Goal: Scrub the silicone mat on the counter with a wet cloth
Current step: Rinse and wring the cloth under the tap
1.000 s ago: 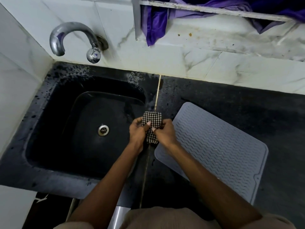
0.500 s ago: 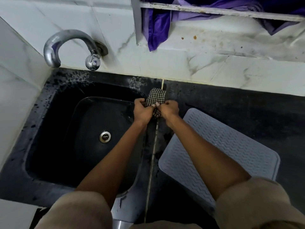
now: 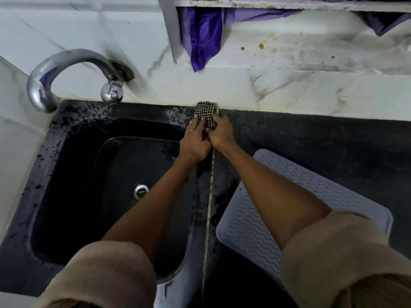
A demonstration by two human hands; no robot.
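Black worktop (image 3: 322, 138) along a marble-tiled wall. Black sink (image 3: 73, 165) set in its left part, chrome tap (image 3: 66, 70) above. Grey silicone mat (image 3: 251, 227) lies flat right of the sink, partly under the right forearm. Left hand (image 3: 194, 144) and right hand (image 3: 220, 133) meet at the sink's back right corner, both clamped on a checked cloth (image 3: 205, 115), well clear of the mat.

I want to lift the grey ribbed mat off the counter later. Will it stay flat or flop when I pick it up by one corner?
Probably it flops: the silicone mat looks thin and lies flush on the counter, so a lifted corner would likely bend and sag. It seems light for its size. Wet patches near its left edge suggest it may cling or feel slippery.
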